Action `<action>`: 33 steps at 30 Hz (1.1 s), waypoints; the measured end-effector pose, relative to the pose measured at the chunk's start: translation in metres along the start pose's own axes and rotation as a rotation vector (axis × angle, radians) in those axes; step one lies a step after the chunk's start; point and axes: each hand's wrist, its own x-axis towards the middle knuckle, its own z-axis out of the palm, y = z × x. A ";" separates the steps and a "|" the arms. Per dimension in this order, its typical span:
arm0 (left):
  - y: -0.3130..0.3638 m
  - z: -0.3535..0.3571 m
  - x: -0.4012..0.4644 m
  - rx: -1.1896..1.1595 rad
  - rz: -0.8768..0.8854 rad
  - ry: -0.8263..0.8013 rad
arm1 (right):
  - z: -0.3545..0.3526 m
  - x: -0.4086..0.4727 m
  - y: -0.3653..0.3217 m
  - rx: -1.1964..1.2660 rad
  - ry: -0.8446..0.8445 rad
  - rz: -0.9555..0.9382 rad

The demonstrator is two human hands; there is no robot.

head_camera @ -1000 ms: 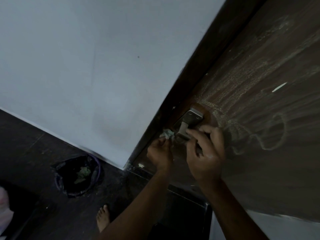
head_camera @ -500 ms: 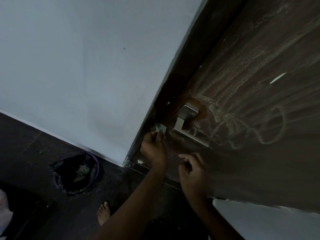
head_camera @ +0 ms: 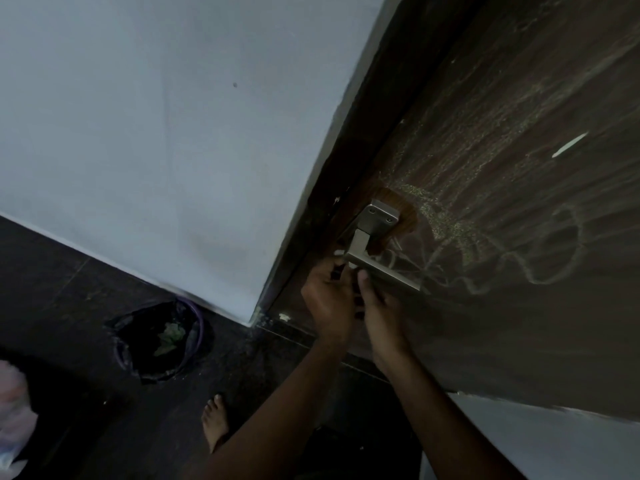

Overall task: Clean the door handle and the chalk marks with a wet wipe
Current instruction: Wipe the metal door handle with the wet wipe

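Our left hand and right hand meet under the handle, fingers curled; we cannot tell what they hold. A wipe scrap peeks out. Chalk marks cover the door.

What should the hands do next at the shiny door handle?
Probably rub the white wet wipe along the silver metal lever handle: both the left hand and right hand are at it, and pale chalk scribbles remain beside it.

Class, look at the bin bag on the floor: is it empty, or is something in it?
Not empty. The dark bin bag gapes open, and pale crumpled scraps lie inside. What they are is too dim to tell.
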 end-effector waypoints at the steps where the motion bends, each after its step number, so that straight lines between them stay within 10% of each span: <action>1: -0.003 0.000 0.000 0.017 -0.026 -0.014 | 0.002 0.002 -0.005 0.073 -0.036 0.027; 9: -0.007 -0.012 -0.006 0.245 0.092 -0.051 | 0.025 0.015 -0.024 0.379 -0.015 0.387; 33: 0.006 -0.036 -0.001 0.266 0.087 -0.134 | 0.016 0.011 -0.021 0.555 0.124 0.340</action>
